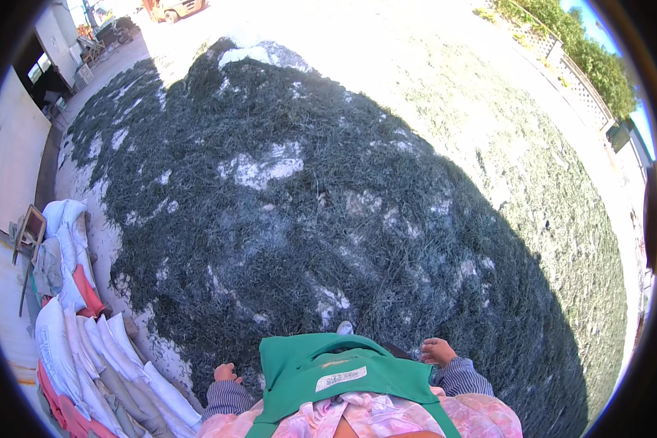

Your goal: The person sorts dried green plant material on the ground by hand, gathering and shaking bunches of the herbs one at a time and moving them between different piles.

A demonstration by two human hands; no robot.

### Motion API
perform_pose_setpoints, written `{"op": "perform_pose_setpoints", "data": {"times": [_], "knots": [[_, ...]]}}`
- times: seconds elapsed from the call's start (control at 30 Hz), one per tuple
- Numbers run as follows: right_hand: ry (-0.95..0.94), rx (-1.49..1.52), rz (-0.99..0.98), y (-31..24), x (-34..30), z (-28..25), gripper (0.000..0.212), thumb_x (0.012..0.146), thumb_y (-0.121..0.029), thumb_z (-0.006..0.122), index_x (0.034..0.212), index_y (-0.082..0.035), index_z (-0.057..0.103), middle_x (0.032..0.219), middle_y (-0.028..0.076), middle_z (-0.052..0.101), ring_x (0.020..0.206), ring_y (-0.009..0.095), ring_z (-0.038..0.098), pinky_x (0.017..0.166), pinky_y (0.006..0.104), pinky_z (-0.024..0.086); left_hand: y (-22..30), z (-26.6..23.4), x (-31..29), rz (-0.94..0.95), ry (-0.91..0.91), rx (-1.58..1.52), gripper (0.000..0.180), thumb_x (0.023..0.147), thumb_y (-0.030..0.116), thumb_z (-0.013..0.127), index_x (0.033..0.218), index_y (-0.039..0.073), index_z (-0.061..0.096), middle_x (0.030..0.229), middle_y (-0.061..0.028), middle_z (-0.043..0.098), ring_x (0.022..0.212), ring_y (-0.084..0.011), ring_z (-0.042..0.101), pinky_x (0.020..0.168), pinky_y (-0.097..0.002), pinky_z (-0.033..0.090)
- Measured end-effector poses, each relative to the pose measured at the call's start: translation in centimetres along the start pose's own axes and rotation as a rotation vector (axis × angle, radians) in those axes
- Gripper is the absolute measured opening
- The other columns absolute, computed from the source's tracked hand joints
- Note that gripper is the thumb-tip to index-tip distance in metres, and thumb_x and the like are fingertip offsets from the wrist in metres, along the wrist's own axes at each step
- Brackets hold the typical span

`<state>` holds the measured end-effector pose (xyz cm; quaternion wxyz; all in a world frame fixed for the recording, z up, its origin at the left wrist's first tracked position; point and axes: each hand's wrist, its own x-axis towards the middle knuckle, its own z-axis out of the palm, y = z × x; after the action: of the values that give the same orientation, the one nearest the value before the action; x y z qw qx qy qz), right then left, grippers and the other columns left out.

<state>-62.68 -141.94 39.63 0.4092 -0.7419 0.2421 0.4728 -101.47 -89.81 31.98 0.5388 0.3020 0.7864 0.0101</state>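
Note:
My left hand (226, 373) hangs beside the green apron (343, 374), its fingers loosely bent with nothing seen in them. On the other side of the apron, my right hand (438, 352) is held out with bent fingers slightly apart, and it too appears to hold nothing. Both forearms wear striped sleeves (462, 376). Beneath and ahead of me, a wide layer of dark green cut plant stems (292, 219), like hay or seaweed, covers the ground. Neither hand visibly touches it. The tip of a light shoe (345, 328) shows past the apron.
Stacked white sacks (87, 358) with some red ones lie along the left wall (11, 153). A framed, long-handled tool (31, 230) leans there. A vehicle (174, 9) stands far off. A fence (578, 77) with bushes runs at the right. Pale ground shows through the plant layer.

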Motion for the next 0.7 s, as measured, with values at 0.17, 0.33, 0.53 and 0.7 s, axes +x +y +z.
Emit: {"op": "perform_pose_setpoints", "data": {"times": [0.17, 0.33, 0.53, 0.7], "knots": [[-0.016, -0.086, -0.221, -14.3, 6.6, -3.9, 0.048, 0.083, -0.015, 0.064, 0.126, 0.0, 0.048, 0.097, 0.008, 0.063, 0.078, 0.018, 0.066, 0.063, 0.0298, 0.053, 4.4, 5.7, -5.3, 0.04, -0.123, 0.124, 0.037, 0.086, 0.017, 0.056, 0.121, 0.005, 0.05, 0.112, -0.0152, 0.049, 0.09, -0.0282, 0.053, 0.062, -0.0402, 0.055], [-0.15, -0.147, -0.487, -29.0, 9.6, -1.0, 0.045, 0.084, -0.017, 0.064, 0.124, 0.0, 0.051, 0.094, 0.007, 0.063, 0.078, 0.015, 0.065, 0.064, 0.0271, 0.052, 8.4, 11.1, -1.2, 0.13, -0.183, -0.1, 0.011, 0.082, 0.007, 0.057, 0.092, 0.004, 0.052, 0.079, -0.009, 0.048, 0.056, -0.0187, 0.046, 0.055, -0.0393, 0.054], [-0.278, -0.437, -0.262, -32.7, 14.1, -1.8, 0.042, 0.085, -0.017, 0.064, 0.123, -0.002, 0.052, 0.093, 0.006, 0.065, 0.074, 0.015, 0.065, 0.063, 0.0275, 0.053, 15.0, 22.5, -1.1, 0.058, -0.152, -0.208, 0.012, 0.085, 0.012, 0.057, 0.095, 0.01, 0.051, 0.069, -0.0009, 0.041, 0.055, -0.0135, 0.044, 0.058, -0.037, 0.052], [-0.101, -0.376, -0.117, -38.0, 14.8, -1.8, 0.044, 0.087, -0.019, 0.06, 0.126, -0.004, 0.049, 0.094, 0.006, 0.065, 0.076, 0.018, 0.066, 0.064, 0.0307, 0.054, 19.6, 25.4, 0.2, 0.189, -0.123, -0.09, 0.058, 0.084, 0.015, 0.063, 0.135, 0.004, 0.04, 0.11, -0.0108, 0.053, 0.085, -0.0175, 0.055, 0.063, -0.0331, 0.053]]}}
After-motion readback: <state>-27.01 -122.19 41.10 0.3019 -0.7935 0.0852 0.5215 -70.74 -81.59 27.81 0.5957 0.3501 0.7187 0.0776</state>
